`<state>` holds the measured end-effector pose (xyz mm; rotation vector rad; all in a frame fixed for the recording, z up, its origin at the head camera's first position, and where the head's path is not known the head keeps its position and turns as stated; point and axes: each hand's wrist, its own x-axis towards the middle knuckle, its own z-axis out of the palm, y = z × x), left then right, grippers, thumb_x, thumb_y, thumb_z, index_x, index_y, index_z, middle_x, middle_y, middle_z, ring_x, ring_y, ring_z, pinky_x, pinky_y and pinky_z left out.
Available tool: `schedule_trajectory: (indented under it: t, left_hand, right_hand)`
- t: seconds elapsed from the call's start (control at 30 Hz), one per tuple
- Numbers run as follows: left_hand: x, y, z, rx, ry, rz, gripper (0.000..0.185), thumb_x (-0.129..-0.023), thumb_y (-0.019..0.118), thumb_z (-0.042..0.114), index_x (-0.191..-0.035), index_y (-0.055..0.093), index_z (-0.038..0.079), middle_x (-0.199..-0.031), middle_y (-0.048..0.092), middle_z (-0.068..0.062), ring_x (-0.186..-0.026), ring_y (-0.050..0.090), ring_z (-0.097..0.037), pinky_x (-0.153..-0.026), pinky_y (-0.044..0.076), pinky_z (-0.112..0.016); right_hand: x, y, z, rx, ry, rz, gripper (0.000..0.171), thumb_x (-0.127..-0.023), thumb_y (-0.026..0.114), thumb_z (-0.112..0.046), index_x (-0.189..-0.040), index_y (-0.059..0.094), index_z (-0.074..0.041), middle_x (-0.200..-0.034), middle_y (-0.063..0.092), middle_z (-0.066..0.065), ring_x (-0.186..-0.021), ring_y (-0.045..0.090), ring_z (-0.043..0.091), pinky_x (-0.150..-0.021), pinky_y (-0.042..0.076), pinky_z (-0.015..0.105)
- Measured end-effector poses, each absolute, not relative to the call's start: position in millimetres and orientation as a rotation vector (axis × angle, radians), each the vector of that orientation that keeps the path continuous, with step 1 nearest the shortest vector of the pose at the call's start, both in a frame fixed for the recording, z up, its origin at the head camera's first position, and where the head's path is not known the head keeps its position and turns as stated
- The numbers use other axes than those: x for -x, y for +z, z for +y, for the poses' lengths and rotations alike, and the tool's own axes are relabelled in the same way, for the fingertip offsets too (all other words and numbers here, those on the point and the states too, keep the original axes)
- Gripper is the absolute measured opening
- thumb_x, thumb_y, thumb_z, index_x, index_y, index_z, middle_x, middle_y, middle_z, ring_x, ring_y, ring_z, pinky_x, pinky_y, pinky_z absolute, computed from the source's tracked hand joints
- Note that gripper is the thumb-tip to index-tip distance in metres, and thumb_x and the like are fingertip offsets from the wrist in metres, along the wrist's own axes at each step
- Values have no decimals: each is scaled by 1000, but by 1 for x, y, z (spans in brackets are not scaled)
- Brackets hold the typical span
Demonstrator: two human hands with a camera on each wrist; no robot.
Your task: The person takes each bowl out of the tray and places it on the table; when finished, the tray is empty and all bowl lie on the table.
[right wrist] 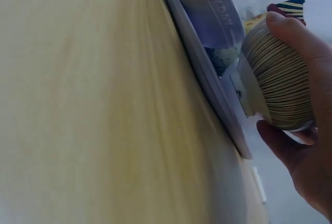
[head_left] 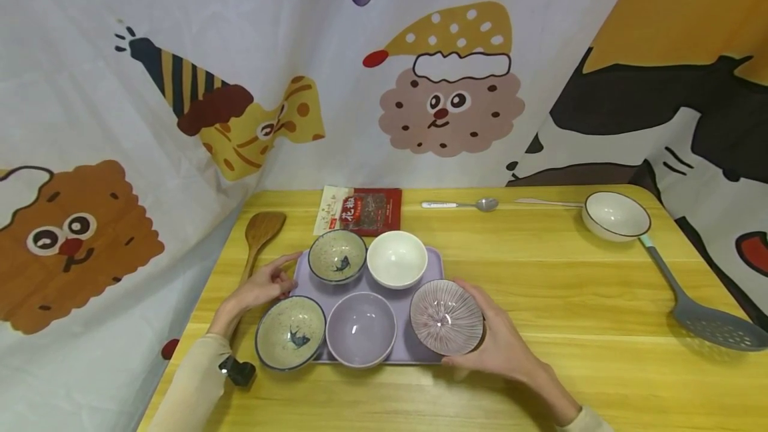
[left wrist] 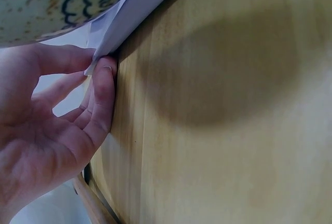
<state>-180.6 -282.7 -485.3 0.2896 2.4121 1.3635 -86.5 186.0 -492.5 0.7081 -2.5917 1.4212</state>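
Note:
My right hand [head_left: 504, 342] grips a striped bowl [head_left: 447, 317] by its side, thumb and fingers spread round it. In the right wrist view, the bowl's foot is close over the right end of a lilac tray [right wrist: 199, 68]. At the tray's left edge, my left hand [left wrist: 62, 99] pinches the rim between thumb and fingers. Two speckled bowls with blue rims, one at the back [head_left: 338, 257] and one at the front [head_left: 291, 333], sit at the tray's left side. Beside them are a white bowl [head_left: 397, 259] and a purple bowl [head_left: 361, 330].
A wooden spatula [head_left: 258, 235] lies left of the tray. Behind it is a red seasoning packet [head_left: 366, 211]. Farther right are a metal spoon [head_left: 474, 205], a brown-rimmed bowl [head_left: 616, 217] with a thin handle beside it, and a grey slotted turner [head_left: 714, 322] near the table's right edge.

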Motion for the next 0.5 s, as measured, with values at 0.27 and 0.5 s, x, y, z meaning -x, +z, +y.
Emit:
schedule_trajectory:
  t: [0.27, 0.5]
  left_hand:
    - [181, -487, -284, -291, 1360, 2414, 72, -92, 62, -1, -157, 30, -2, -81, 63, -18, -69, 59, -15, -62, 53, -25]
    - [180, -484, -283, -299, 1368, 2404, 72, -93, 62, 0, -156, 30, -4, -82, 63, -19, -69, 59, -15, -62, 54, -26]
  right_hand:
    - [89, -486, 201, -588, 1382, -2581, 127, -50, 103, -37, -157, 36, -21, -143, 57, 8, -120, 61, 28, -97, 55, 50]
    - [91, -485, 219, -444, 1268, -2601, 128, -50, 103, -34, -157, 36, -18, -144, 55, 11, -118, 59, 25, -95, 52, 34]
